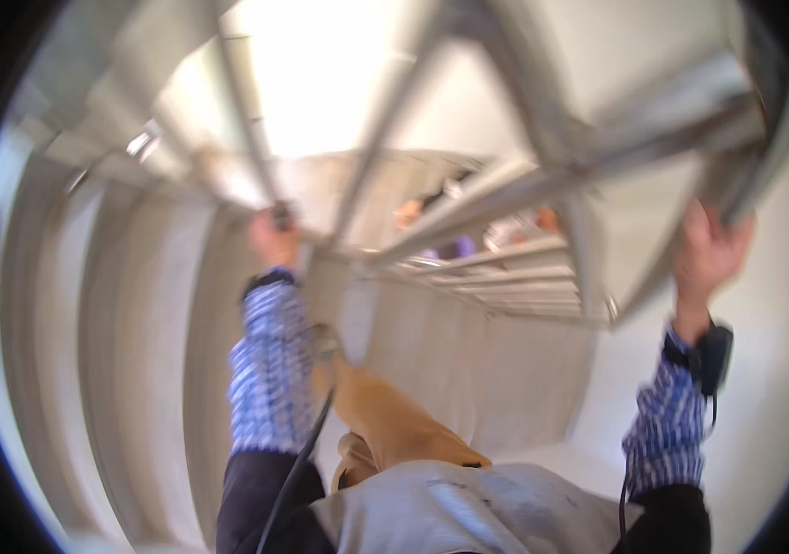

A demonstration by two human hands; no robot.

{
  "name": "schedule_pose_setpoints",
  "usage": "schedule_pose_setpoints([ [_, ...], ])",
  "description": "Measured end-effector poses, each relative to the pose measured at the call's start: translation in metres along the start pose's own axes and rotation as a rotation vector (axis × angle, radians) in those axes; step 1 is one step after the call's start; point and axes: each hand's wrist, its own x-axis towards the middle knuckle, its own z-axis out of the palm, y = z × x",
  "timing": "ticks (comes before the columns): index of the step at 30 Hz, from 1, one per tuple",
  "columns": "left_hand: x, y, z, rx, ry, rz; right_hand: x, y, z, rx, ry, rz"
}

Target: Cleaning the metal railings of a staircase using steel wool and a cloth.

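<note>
Motion blurs much of the view. My left hand (273, 242) is closed at the foot of a thin metal post on the left stair railing (251, 115). A small dark thing (282, 215) shows at its fingers; its kind is too smeared to tell. On the right, my right hand (713, 251) is raised beside a grey metal handrail (658, 282), thumb and fingers apart. Whether it touches the rail cannot be made out. A black strapped device (714, 358) with a cable sits on my right wrist.
Grey-beige stair steps (159, 277) curve down the left side. More steps (431, 355) lie beyond my tan-trousered leg (394, 411). Slanted metal bars (468, 217) cross the middle, with blurred orange and purple shapes behind them. A pale wall (764, 397) stands at right.
</note>
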Motion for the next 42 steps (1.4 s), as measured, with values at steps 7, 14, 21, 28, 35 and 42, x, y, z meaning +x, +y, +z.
schedule_pose_setpoints([
  [7, -0.019, 0.007, -0.073, -0.455, -0.083, -0.378, 0.002, -0.01, 0.003, -0.203, 0.008, 0.143],
  [14, -0.032, -0.018, -0.153, -1.632, -0.132, -1.069, 0.0, -0.004, 0.002, -0.158, 0.018, 0.186],
  [21, 0.059, -0.011, -0.182, -1.233, 0.105, -0.807, -0.007, 0.02, -0.016, -0.284, 0.065, 0.198],
  [28, 0.131, -0.023, -0.211, -1.68, 0.038, -0.878, -0.019, 0.014, -0.027, -0.339, -0.014, 0.338],
  [35, 0.086, 0.011, -0.236, -1.822, 0.151, -1.026, -0.016, -0.001, -0.019, -0.362, -0.065, 0.364],
  [42, 0.085, 0.092, -0.273, -1.899, -0.174, -0.976, -0.01, -0.016, -0.017, -0.319, -0.1, 0.432],
])
